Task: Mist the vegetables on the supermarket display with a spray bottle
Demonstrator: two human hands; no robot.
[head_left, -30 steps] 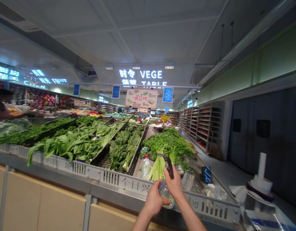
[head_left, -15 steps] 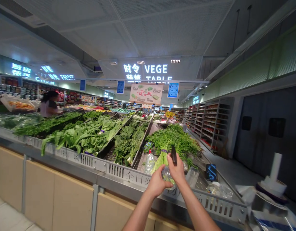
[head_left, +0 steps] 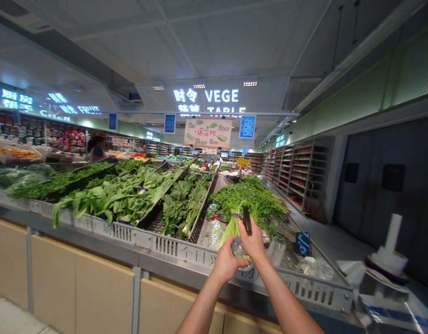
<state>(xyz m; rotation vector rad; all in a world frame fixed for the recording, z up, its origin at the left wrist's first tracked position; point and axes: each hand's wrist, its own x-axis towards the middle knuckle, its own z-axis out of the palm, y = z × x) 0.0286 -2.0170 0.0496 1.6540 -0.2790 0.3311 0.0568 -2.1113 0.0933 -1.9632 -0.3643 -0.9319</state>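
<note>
Both my hands meet over the front rail of a vegetable display counter (head_left: 186, 254). My left hand (head_left: 226, 264) is closed around the bottom of a clear plastic bottle (head_left: 239, 251). My right hand (head_left: 252, 241) grips the bottle's top and also pinches a thin black object (head_left: 247, 219) that sticks up between its fingers. Just behind my hands lies a tied bunch of green leafy stalks (head_left: 234, 218) in the rightmost bin. Another clear bottle (head_left: 215, 233) lies in that bin to the left.
Slanted bins hold spinach (head_left: 181, 208) and other leafy greens (head_left: 109, 199). A roll of plastic bags on a stand (head_left: 391, 253) sits at the right. A small blue digital tag (head_left: 302, 243) stands in the bin. A person (head_left: 95, 148) stands far left. An aisle with shelves (head_left: 297, 178) runs along the right.
The view has shifted back and slightly left. My hands stayed together on the bottle and rose a little toward the leafy bunch. The person in the background moved right.
</note>
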